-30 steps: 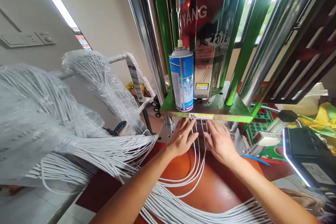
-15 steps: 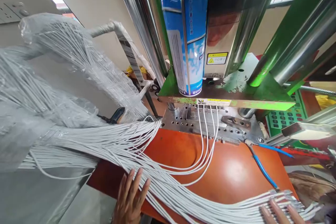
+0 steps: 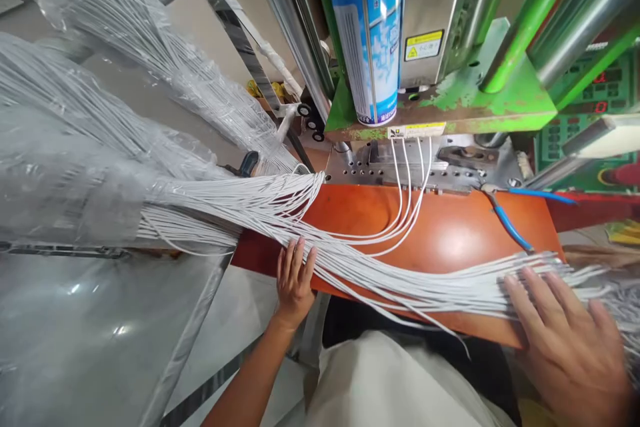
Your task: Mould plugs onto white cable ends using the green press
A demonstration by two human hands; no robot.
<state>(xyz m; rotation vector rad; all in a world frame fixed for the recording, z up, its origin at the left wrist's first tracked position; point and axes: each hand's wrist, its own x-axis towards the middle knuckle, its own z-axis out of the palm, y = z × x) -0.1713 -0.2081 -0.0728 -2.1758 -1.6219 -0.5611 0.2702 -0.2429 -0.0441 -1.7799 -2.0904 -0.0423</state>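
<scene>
Hands now back from steel die (image 3: 425, 167): L hand (image 3: 295, 280) open at white cable bundle (image 3: 400, 283) from clear plastic wrap (image 3: 75, 147), R hand (image 3: 565, 340) splayed wide on it.

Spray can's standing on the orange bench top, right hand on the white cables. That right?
Not quite: the spray can stands on the green press plate, not the orange bench top, as the head view shows. The right hand is on the white cables, as you said.

The orange board (image 3: 440, 227) looks smooth and glossy; behind it, the steel plate (image 3: 380, 170) shines; across it, the cables (image 3: 380, 277) are matt white plastic.
</scene>
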